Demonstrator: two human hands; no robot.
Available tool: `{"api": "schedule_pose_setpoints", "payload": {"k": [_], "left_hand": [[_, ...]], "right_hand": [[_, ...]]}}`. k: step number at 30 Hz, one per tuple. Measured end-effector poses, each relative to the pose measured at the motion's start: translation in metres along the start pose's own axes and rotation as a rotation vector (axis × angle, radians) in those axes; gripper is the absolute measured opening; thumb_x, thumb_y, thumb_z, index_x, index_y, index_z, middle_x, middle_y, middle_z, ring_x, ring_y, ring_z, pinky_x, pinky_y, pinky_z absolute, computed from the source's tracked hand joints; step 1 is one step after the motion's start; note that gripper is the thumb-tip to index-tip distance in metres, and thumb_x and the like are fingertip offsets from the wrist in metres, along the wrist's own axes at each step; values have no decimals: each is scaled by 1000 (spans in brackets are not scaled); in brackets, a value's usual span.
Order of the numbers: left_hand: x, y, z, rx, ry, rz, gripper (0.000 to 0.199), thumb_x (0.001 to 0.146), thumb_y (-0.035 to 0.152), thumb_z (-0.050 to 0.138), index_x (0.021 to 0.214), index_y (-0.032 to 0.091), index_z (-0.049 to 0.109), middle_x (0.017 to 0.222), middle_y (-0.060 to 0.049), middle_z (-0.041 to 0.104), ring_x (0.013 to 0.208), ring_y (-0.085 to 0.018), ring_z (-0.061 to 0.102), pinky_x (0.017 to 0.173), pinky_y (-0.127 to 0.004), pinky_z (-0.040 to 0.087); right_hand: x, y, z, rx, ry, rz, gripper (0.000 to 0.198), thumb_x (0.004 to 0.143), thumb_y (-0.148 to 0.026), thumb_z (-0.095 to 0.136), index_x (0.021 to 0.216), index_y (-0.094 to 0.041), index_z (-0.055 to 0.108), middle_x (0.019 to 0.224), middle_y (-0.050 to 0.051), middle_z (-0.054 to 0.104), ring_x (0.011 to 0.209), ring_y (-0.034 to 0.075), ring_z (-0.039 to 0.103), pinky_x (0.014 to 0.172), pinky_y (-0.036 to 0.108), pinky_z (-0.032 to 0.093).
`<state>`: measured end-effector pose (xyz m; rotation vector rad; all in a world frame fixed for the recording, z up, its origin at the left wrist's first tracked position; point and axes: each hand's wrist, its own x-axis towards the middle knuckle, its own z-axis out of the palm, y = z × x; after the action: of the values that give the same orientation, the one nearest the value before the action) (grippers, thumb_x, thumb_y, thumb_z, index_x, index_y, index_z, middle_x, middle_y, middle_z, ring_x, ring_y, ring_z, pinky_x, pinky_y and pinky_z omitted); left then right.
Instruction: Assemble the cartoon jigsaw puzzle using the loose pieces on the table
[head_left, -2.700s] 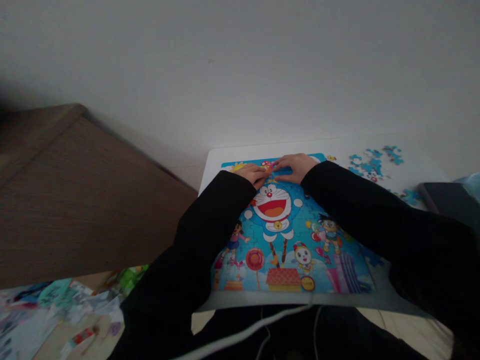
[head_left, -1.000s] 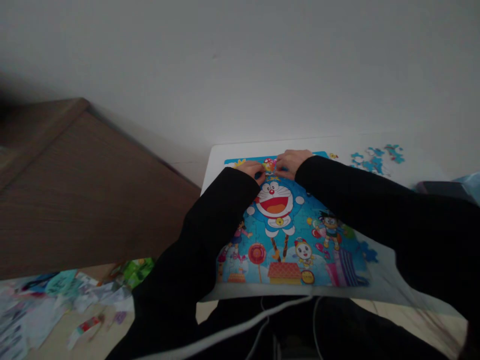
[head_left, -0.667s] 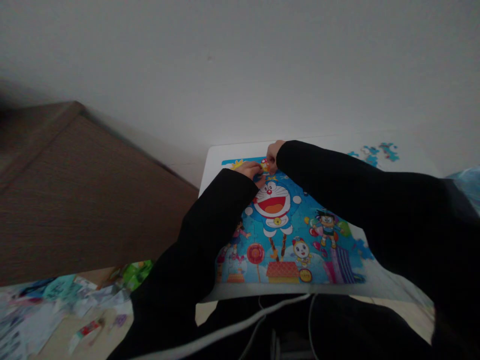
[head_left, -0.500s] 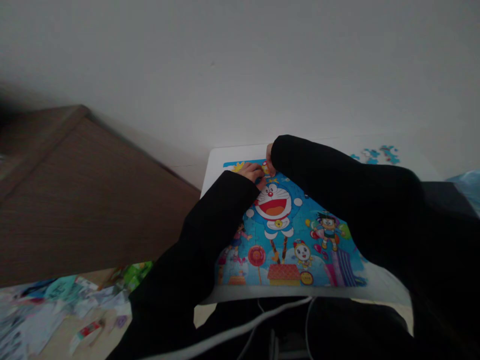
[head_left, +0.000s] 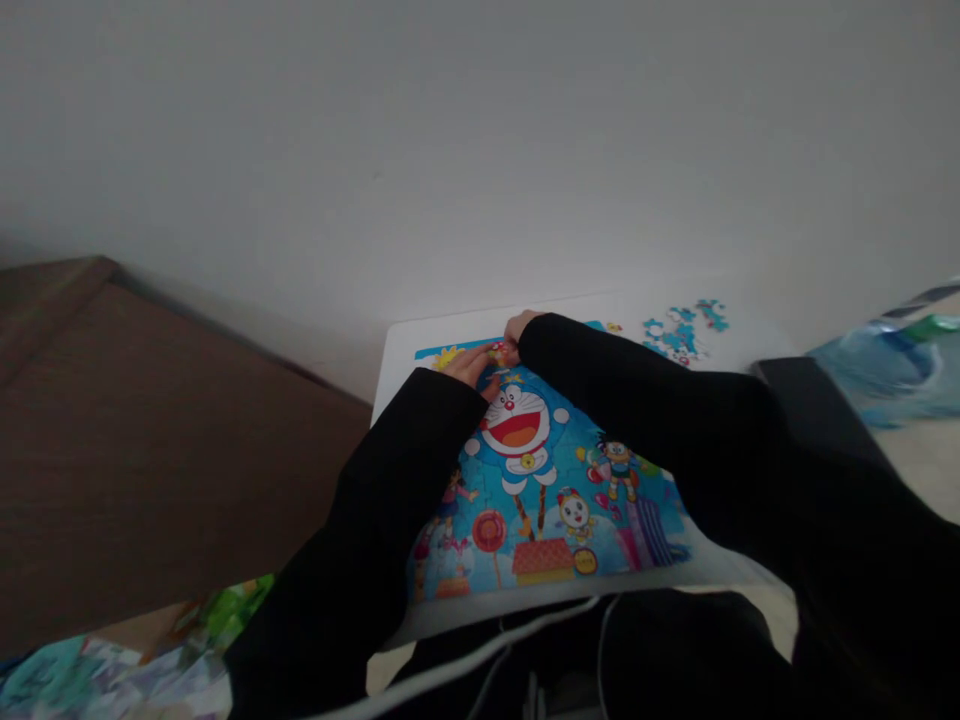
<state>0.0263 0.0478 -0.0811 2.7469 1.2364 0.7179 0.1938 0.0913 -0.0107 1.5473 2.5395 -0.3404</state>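
Note:
A colourful cartoon jigsaw puzzle (head_left: 540,470) lies on a small white table (head_left: 397,345). Both my arms in black sleeves reach over it to its far edge. My left hand (head_left: 471,366) rests on the puzzle's top left part, fingers down on the pieces. My right hand (head_left: 516,327) is mostly hidden behind its sleeve; its fingers meet the left hand at a small red and yellow puzzle piece (head_left: 498,351) near the top edge. Whether either hand pinches that piece or only presses on it I cannot tell.
Several loose blue pieces (head_left: 681,327) lie at the table's far right. A dark flat device (head_left: 806,395) sits to the right, with a blue plastic bag (head_left: 885,370) beyond it. A brown wooden panel (head_left: 150,440) stands on the left. Papers (head_left: 112,670) litter the floor. White cables (head_left: 487,655) cross my lap.
My right arm swung across the puzzle, so its sleeve now hides most of that hand. Both hands stayed at the puzzle's top edge. The view shifted, bringing the blue bag into sight.

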Motion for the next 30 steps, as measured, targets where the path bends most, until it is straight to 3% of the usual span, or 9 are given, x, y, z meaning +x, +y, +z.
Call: {"api": "schedule_pose_setpoints", "payload": {"k": [3,8,11,16,20,25,30], "left_hand": [[0,-2,4,62,-77,48,43,89,30,49,128,12,50,138,-15,49,130,-29,43,106,-44,40],[2,-5,3,137,-272,13,46,95,36,41,139,22,42,146,-9,39,136,-31,33,108,-51,34],[6,-7,0,160,-360,-15,49,96,41,36,141,23,38,149,-7,34,138,-29,29,111,-49,30],[10,-6,-3,162,-424,-56,51,95,43,33,143,25,35,151,-4,30,140,-28,25,112,-48,28],[10,-6,-4,141,-416,-60,53,94,43,34,142,22,37,150,-6,32,139,-31,27,112,-50,28],[10,-5,-7,121,-381,-33,54,93,44,36,140,19,40,149,-8,35,138,-30,29,112,-48,29],[15,1,-18,179,-423,-62,61,87,44,47,141,18,38,148,-9,37,137,-34,30,109,-52,32]], "right_hand": [[-27,-3,-8,15,-42,21,19,81,-34,64,91,-18,70,92,10,72,87,22,67,68,27,50],[-86,22,-8,77,-25,-6,16,86,-33,57,92,-24,70,89,1,73,84,16,67,70,24,47],[-114,72,-11,121,4,63,14,84,-30,59,90,-23,69,85,-1,73,78,14,67,68,24,46],[-144,188,-17,135,157,531,14,80,-31,64,87,-22,72,67,-2,70,65,12,64,67,24,45],[-153,252,-6,133,196,686,18,81,-24,62,89,-12,73,73,8,71,67,13,63,67,24,44],[-136,271,18,118,211,747,34,80,-41,65,96,-12,72,88,13,71,84,21,65,75,31,48],[-114,266,29,119,203,669,36,70,-39,75,99,-18,71,86,8,72,84,25,67,77,35,54]]}}
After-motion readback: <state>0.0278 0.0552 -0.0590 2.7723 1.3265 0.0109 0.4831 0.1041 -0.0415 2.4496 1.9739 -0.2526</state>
